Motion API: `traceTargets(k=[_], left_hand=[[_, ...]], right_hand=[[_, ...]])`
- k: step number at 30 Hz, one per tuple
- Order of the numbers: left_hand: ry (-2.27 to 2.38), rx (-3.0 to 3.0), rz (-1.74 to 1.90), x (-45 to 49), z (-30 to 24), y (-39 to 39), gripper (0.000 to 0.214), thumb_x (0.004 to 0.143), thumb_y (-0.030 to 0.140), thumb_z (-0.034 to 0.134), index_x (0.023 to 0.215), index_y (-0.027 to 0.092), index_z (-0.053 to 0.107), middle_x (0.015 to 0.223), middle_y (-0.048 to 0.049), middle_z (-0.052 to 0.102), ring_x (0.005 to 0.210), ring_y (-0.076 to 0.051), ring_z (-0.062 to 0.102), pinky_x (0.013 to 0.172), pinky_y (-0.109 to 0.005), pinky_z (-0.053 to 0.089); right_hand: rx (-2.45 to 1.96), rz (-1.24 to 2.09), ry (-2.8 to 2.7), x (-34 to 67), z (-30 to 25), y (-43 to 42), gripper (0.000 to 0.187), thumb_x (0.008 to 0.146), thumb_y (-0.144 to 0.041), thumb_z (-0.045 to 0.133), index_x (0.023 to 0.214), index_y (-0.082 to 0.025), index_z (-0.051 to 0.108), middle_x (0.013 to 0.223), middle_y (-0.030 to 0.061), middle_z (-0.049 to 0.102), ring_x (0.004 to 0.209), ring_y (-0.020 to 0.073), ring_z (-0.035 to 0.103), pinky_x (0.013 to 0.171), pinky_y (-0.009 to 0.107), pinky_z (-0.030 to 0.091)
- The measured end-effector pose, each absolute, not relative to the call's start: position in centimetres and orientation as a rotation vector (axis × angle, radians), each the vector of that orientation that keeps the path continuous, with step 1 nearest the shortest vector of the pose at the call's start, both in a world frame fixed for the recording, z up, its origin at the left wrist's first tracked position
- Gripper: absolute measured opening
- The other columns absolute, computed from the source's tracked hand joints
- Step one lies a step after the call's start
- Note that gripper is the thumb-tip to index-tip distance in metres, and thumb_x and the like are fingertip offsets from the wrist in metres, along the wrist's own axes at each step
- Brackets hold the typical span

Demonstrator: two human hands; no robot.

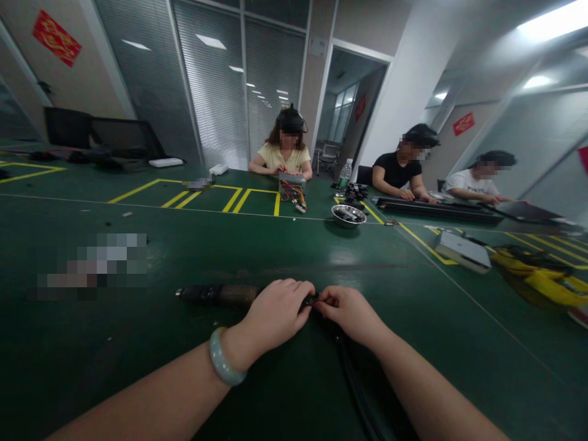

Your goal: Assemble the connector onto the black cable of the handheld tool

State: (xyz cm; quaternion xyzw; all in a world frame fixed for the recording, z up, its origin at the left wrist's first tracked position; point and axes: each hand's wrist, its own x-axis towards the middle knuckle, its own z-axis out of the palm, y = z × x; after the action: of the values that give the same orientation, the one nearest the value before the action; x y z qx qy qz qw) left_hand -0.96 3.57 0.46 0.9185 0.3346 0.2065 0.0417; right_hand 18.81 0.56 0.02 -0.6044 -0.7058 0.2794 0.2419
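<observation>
A long dark cylindrical tool with a brownish grip and silver tip, much like a corded electric screwdriver (236, 295), lies on the green table (184, 380). My left hand (280, 309) is closed over its right end, palm down. Fingers pinched together, my right hand (349, 312) meets the left fingertips at that end. What sits in the right pinch is small and mostly hidden; it may be a thin wire. A black cable (351, 373) runs from below my right hand towards the table's near edge.
A metal bowl (349, 215) of dark small parts stands ahead, near a plastic bottle (343, 177). Across the table a person works at a metal box with coloured wires (293, 184). Two more people sit at the right, beyond a silver box (463, 250) and a yellow bag (537, 275).
</observation>
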Motion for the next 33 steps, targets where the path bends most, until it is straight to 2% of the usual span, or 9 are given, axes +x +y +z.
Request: traceTargets(k=[8,14,33], left_hand=[[1.091,2.759,0.693,-0.95,0.26,3.43,0.030,0.087,0.028,0.055,0.116,0.021,0.048,0.098,-0.0053,0.062,0.092,-0.022,0.059,0.083,-0.037,0.045],[0.974,2.836,0.601,-0.98,0.73,3.53,0.011,0.087,0.024,0.055,0.098,0.022,0.057,0.094,-0.0023,0.062,0.090,-0.020,0.058,0.079,-0.035,0.044],[0.975,2.857,0.595,-0.98,0.72,3.59,0.010,0.087,0.023,0.055,0.096,0.021,0.058,0.093,-0.0030,0.062,0.090,-0.020,0.057,0.080,-0.034,0.043]], right_hand=[[-1.669,0.749,-1.935,18.87,0.26,0.51,0.017,0.085,-0.033,0.059,0.081,-0.020,0.068,0.070,-0.0008,0.067,0.060,0.0120,0.056,0.055,0.022,0.036],[-1.643,0.766,-1.930,18.86,0.13,0.49,0.017,0.085,-0.033,0.059,0.082,-0.020,0.069,0.071,-0.0009,0.067,0.061,0.0122,0.057,0.055,0.022,0.036],[-1.654,0.780,-1.922,18.73,0.31,0.41,0.020,0.086,-0.035,0.058,0.082,-0.018,0.068,0.071,0.0001,0.067,0.062,0.0124,0.057,0.054,0.021,0.035]])
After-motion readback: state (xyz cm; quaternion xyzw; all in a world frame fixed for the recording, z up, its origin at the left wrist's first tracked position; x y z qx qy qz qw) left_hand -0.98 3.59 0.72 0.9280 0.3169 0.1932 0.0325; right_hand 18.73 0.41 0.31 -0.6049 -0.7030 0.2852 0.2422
